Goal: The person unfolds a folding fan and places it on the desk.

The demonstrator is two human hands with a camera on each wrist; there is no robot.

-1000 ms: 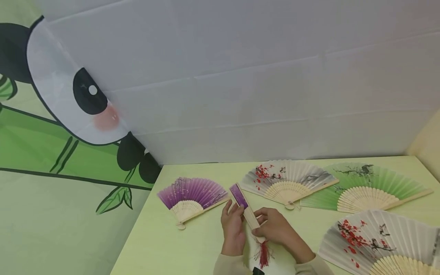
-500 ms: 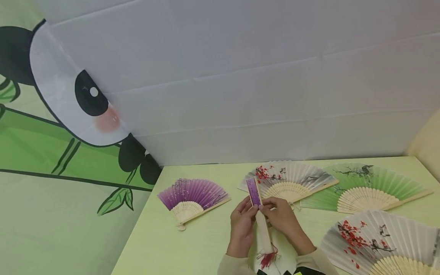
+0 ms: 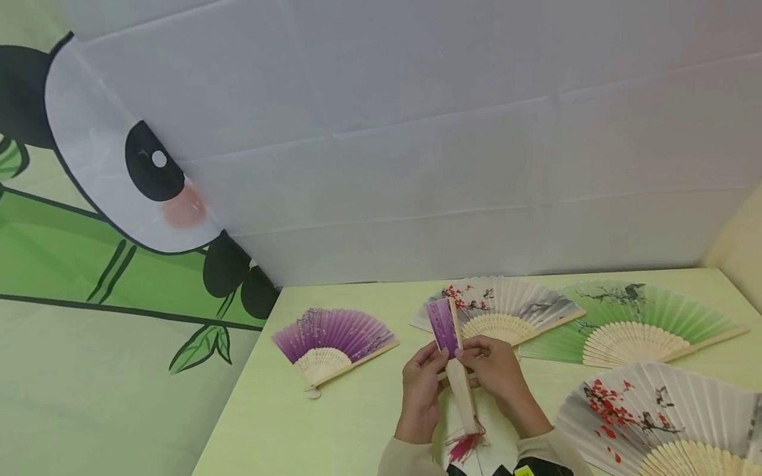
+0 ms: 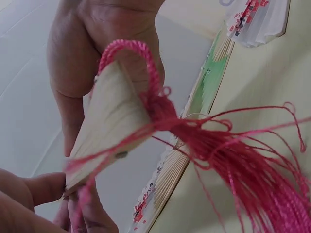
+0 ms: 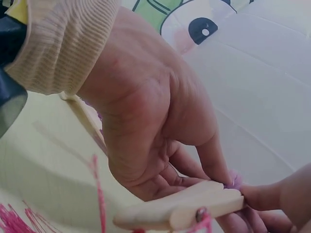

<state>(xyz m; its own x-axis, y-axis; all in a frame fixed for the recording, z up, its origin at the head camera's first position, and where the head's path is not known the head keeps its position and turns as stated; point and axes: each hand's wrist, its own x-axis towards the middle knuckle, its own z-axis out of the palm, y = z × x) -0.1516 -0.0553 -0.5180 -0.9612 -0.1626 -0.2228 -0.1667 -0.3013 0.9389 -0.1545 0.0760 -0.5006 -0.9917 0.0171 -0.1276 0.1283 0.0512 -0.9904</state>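
Both hands hold a purple folding fan (image 3: 442,325) with pale wooden ribs, in front of the body in the head view. Slightly spread, it shows a narrow wedge of printed purple cloth at its upper end. My left hand (image 3: 421,390) pinches its left side, thumb at the lower edge of the cloth. From the other side my right hand (image 3: 499,375) pinches it, the two thumbs close together. A red tassel (image 4: 223,155) hangs from the ribs' pivot end (image 4: 109,109) in the left wrist view. In the right wrist view the wooden ribs (image 5: 194,201) lie between both hands' fingers.
An open purple fan (image 3: 324,360) lies on the table (image 3: 286,436) to the left. Behind the hands and to the right lie a white floral fan (image 3: 506,324), a green fan (image 3: 631,344) and another white floral fan (image 3: 637,410). A pale cloth backdrop (image 3: 417,145) stands behind.
The held fan went from slanted to nearly upright and moved right, and it has spread slightly. My right hand slid from its tassel end up to the cloth's edge, beside the left thumb.
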